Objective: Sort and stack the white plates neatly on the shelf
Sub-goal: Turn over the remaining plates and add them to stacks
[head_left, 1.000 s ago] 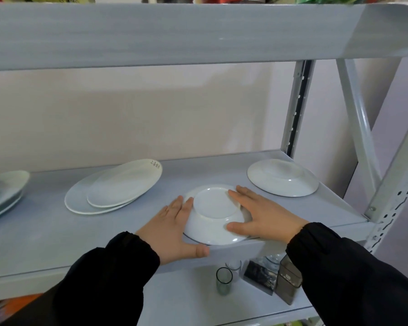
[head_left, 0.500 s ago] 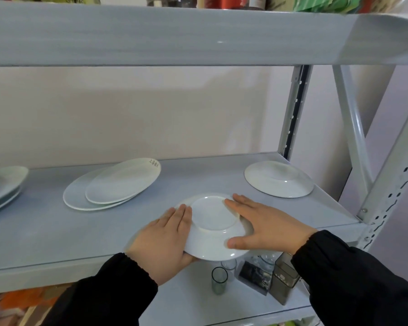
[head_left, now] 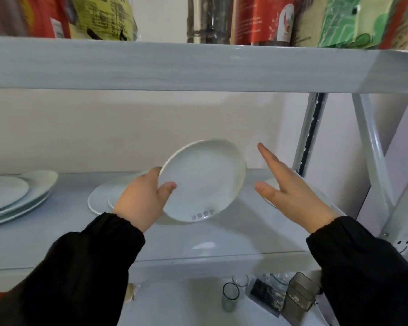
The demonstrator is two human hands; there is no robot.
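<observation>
My left hand (head_left: pixel 143 200) grips a small white plate (head_left: pixel 204 180) by its left rim and holds it tilted, face toward me, above the grey shelf (head_left: pixel 222 234). Small print shows near the plate's lower edge. My right hand (head_left: pixel 290 189) hovers just right of the plate, fingers spread, touching nothing. Two oval white plates (head_left: pixel 99 198) lie stacked behind my left hand, partly hidden. A stack of larger white plates (head_left: pixel 17 196) sits at the far left. Another white plate (head_left: pixel 270 184) lies behind my right hand, mostly hidden.
The upper shelf board (head_left: pixel 198 67) hangs low overhead, with packaged goods (head_left: pixel 269 20) on it. A metal upright (head_left: pixel 309 135) and a diagonal brace (head_left: pixel 372 158) close the right side. The lower shelf holds a drinking glass (head_left: pixel 230 300) and dark containers (head_left: pixel 299 295).
The plate lay upside down on the shelf's front edge under both hands. It has been lifted and turned face toward me in my left hand; my right hand has let go.
</observation>
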